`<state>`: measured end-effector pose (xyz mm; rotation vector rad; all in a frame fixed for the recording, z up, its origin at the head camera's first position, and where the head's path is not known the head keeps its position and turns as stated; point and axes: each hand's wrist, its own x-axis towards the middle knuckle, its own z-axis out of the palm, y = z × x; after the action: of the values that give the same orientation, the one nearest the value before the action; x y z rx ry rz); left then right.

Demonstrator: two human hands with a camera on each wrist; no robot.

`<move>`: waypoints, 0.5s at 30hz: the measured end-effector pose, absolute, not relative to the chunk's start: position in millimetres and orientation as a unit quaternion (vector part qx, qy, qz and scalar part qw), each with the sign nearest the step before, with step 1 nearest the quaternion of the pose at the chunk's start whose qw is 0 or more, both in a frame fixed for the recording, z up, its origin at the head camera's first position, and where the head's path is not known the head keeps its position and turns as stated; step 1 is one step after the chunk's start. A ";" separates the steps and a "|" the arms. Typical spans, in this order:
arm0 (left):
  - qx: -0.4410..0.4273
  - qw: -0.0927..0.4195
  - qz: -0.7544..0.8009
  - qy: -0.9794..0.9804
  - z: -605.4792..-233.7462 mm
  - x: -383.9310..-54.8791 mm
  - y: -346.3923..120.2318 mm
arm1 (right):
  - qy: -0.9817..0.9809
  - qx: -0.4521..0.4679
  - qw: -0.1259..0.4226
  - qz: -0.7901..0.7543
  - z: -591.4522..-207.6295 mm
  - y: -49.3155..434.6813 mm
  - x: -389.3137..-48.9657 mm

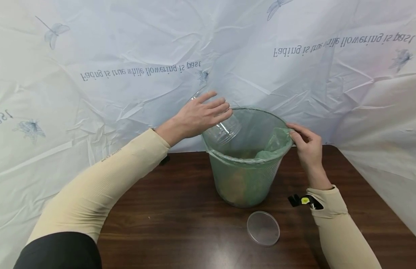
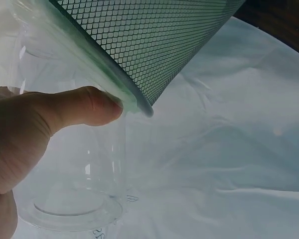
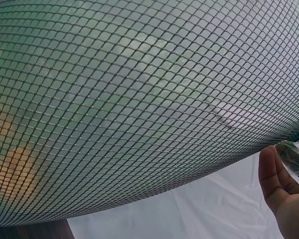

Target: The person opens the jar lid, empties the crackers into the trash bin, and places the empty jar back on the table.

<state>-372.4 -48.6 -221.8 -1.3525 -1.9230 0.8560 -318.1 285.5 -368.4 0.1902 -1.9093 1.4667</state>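
Note:
A mesh wastebasket (image 1: pixel 245 183) lined with a thin green plastic bag (image 1: pixel 278 144) stands upright on the table. My left hand (image 1: pixel 202 116) grips a clear plastic jar (image 1: pixel 226 130), tilted over the basket's left rim with one end inside the opening. In the left wrist view the thumb of the left hand (image 2: pixel 65 112) lies against the jar (image 2: pixel 84 169), close by the basket rim; the jar looks see-through and bare inside. At the right rim my right hand (image 1: pixel 308 149) pinches the bag's edge between thumb and fingers. Blurred orange stuff (image 3: pixel 15 174) shows through the mesh.
On the dark wooden table (image 1: pixel 167 224), a round clear lid (image 1: pixel 263 228) lies flat in front of the basket. White printed sheeting (image 1: pixel 144 45) hangs behind and along the sides, near the basket's back.

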 end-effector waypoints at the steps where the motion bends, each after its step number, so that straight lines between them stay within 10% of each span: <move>1: -0.514 0.314 0.320 -0.732 -221.7 -372.8 -49.4 | -0.740 0.071 0.355 0.567 -368.1 285.4 -317.9; 15: -0.504 0.295 0.263 -0.768 -217.2 -374.7 -60.6 | -0.741 0.067 0.350 0.570 -365.9 283.2 -317.3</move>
<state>-374.7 -60.6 -217.2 -1.3403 -2.0442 0.6989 -317.3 283.2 -365.9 0.1723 -1.9194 1.4757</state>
